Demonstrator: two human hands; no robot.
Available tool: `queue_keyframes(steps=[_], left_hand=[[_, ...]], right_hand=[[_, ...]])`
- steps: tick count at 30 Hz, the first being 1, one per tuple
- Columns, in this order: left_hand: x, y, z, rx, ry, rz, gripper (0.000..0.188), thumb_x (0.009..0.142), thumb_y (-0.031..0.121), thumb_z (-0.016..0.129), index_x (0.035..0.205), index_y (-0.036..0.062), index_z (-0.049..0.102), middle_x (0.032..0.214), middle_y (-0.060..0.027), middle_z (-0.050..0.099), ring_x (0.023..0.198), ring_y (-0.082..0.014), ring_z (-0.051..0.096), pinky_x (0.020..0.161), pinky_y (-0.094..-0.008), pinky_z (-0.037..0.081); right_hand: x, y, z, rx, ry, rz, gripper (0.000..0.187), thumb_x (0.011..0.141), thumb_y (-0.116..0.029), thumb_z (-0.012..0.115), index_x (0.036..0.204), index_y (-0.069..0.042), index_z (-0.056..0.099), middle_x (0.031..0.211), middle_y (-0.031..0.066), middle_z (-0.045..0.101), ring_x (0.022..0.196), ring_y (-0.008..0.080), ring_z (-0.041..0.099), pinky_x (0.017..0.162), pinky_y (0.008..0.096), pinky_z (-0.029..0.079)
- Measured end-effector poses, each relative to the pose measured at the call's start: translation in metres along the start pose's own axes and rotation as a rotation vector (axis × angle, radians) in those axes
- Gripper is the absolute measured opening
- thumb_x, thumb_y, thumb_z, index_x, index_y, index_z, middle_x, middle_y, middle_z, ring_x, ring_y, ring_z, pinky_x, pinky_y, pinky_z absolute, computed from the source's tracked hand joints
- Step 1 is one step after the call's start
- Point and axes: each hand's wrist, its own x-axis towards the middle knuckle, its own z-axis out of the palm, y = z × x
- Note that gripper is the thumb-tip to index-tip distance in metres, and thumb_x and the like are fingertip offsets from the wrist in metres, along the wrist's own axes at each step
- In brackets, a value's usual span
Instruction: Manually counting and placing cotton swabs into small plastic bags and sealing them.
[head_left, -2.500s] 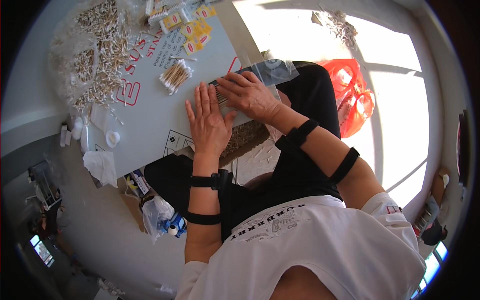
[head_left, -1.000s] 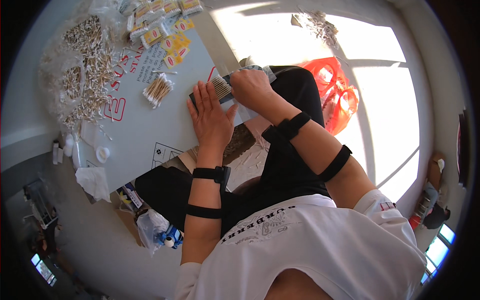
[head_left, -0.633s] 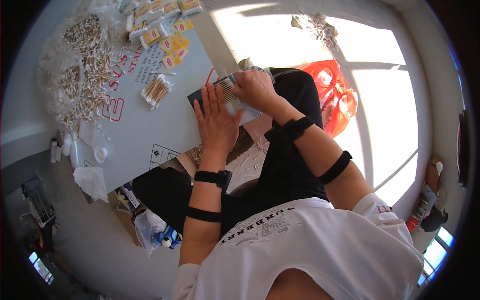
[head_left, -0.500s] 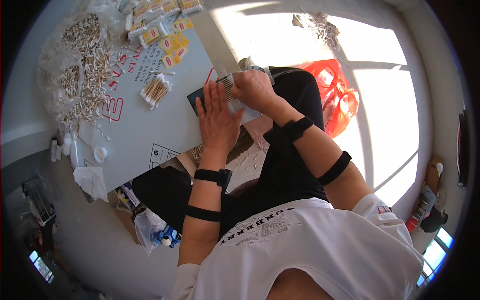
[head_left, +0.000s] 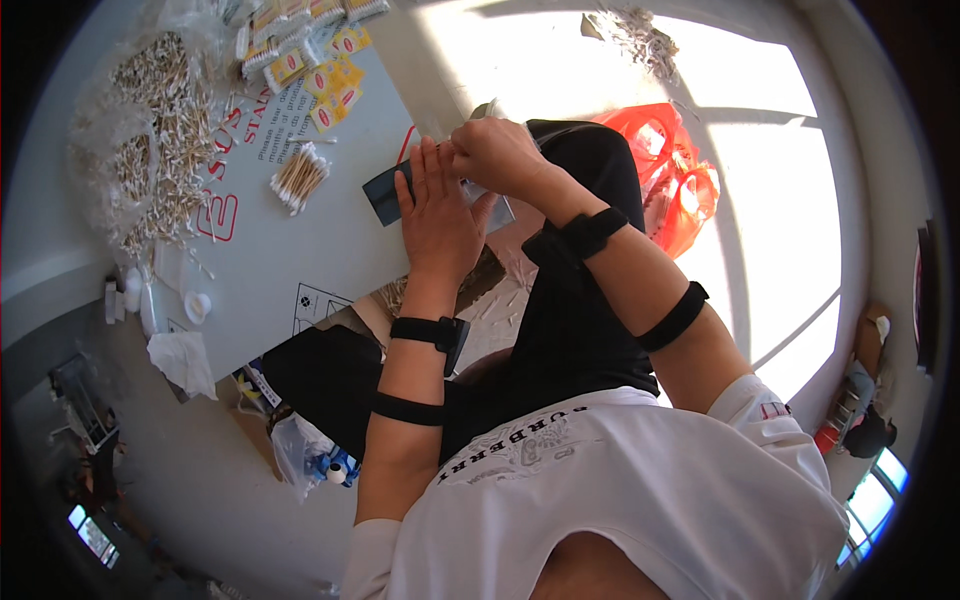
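My left hand (head_left: 440,225) lies flat with stretched fingers over a dark flat piece (head_left: 382,198) at the right edge of the table. Beside its fingertips, my right hand (head_left: 500,158) is closed; whatever its fingers hold is hidden. A clear plastic edge (head_left: 497,213) shows just below the right hand. To the left of my hands, a small bundle of cotton swabs (head_left: 300,180) rests on the grey tabletop (head_left: 270,265). Farther up the table are several packs of cotton swabs (head_left: 288,62) and some yellow printed cards (head_left: 335,85).
A large clear bag of loose cotton swabs (head_left: 165,130) covers the table's far left. Near the left edge are a white roll (head_left: 197,306) and a crumpled white tissue (head_left: 183,362). A red plastic bag (head_left: 672,185) sits right of my leg. Scattered swabs (head_left: 635,42) lie on the floor.
My right hand has shifted slightly left, closer to my left fingertips. The row of cotton swabs seen between my hands is now covered. The view has moved a little.
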Motion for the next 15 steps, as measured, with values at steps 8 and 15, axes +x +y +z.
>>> queue_keyframes(steps=[8,15], left_hand=[[0.009,-0.007,-0.002,-0.750,0.392,-0.194,0.062,0.105,0.033,0.038,0.151,-0.0038,0.018,0.159,-0.0241,0.012,0.149,-0.0343,0.013,0.119,-0.0424,0.015],[0.026,0.006,0.010,-0.952,0.415,-0.245,0.061,0.106,0.030,0.037,0.152,-0.0042,0.016,0.160,-0.0217,0.014,0.148,-0.0304,0.015,0.119,-0.0401,0.015]], right_hand=[[-0.027,0.064,0.043,0.816,0.740,0.457,0.034,0.086,-0.032,0.072,0.095,0.000,0.065,0.092,0.0069,0.066,0.082,0.0194,0.059,0.070,0.0375,0.049],[-0.025,0.032,0.056,1.811,0.314,0.483,0.007,0.085,-0.010,0.074,0.087,-0.005,0.070,0.079,-0.0001,0.067,0.065,0.0076,0.057,0.059,0.0224,0.044]])
